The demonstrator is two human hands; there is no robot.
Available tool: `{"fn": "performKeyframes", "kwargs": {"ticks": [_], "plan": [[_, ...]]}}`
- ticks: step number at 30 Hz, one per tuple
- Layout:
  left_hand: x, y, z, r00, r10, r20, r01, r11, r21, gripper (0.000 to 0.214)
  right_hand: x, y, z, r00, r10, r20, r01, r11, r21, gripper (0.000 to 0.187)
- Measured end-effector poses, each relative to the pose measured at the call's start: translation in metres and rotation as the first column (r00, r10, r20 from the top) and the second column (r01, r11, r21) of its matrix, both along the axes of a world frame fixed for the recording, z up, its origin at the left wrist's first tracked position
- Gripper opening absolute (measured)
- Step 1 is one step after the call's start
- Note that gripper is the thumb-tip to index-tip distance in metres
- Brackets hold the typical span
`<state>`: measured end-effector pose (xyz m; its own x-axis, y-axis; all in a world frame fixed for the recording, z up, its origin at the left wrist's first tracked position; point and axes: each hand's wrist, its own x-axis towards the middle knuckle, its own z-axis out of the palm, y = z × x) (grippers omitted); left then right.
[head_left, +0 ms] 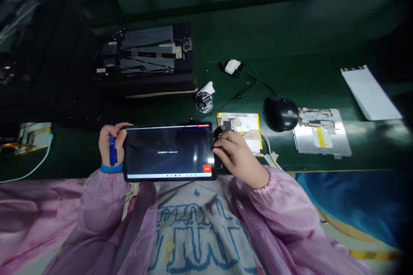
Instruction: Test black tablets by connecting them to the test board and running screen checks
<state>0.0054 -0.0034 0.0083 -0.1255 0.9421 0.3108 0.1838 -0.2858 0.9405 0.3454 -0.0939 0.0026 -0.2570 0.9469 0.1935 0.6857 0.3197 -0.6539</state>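
Holds a black tablet (169,144) at the near edge of the dark green bench (309,81), directly in front of the body, with the lit screen turned upward. Shows there a small line of white text near the middle, a red block at the lower right and a pale bar along the bottom. Grips the upper left side with the left hand (111,139), fingers curled in, thumb at the edge. Carries a blue pen (112,153) in the same hand, reaching down to a blue wristband (112,169). Touches the right edge with the right hand (237,154), fingers bent and drawn narrow at the tips. Cannot tell whether pinching the edge itself or the small black piece (218,132) just beside those tips. Cannot tell either whether resting the tablet on the bench or lifting it clear. Has a yellow-edged component (238,121) just beyond the right hand, with a white cable (267,142) near its side. Has farther right a black mouse (281,113) beside a silver metal plate (308,138), and beyond the tablet a shiny silver piece (204,102), a coiled black cable (240,70) and, to the left, a stack of black device shells (148,43) with exposed inner parts
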Motion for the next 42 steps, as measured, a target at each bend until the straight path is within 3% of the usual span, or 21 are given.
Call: {"fn": "performKeyframes", "kwargs": {"ticks": [5, 10, 20, 29, 37, 42], "plan": [[0.001, -0.003, 0.001, 1.000, 0.011, -0.006, -0.012, 0.999, -0.039, 0.039, 0.008, -0.002, 0.004, 0.989, 0.069, 0.132, -0.088, 0.986, 0.143, 0.016], [-0.001, -0.002, -0.001, 1.000, 0.008, -0.001, -0.008, 0.999, -0.046, 0.038, 0.012, 0.001, 0.002, 0.974, 0.104, 0.204, -0.145, 0.969, 0.198, 0.017], [-0.004, -0.003, -0.003, 1.000, -0.016, -0.018, 0.015, 0.999, -0.052, 0.035, 0.010, 0.008, 0.006, 0.930, 0.209, 0.303, -0.287, 0.927, 0.240, 0.016], [-0.004, -0.002, -0.001, 0.999, -0.025, -0.048, 0.021, 0.996, -0.088, 0.036, 0.015, 0.023, 0.006, 0.895, 0.372, 0.245, -0.425, 0.877, 0.224, 0.016], [-0.004, 0.002, 0.001, 0.999, -0.003, -0.046, 0.000, 0.997, -0.072, 0.037, 0.015, 0.017, -0.004, 0.913, 0.327, 0.243, -0.386, 0.886, 0.258, 0.016], [-0.007, 0.004, 0.001, 1.000, 0.030, 0.010, -0.029, 0.997, -0.073, 0.040, 0.015, 0.019, 0.007, 0.878, 0.285, 0.384, -0.404, 0.871, 0.278, 0.021]]}}
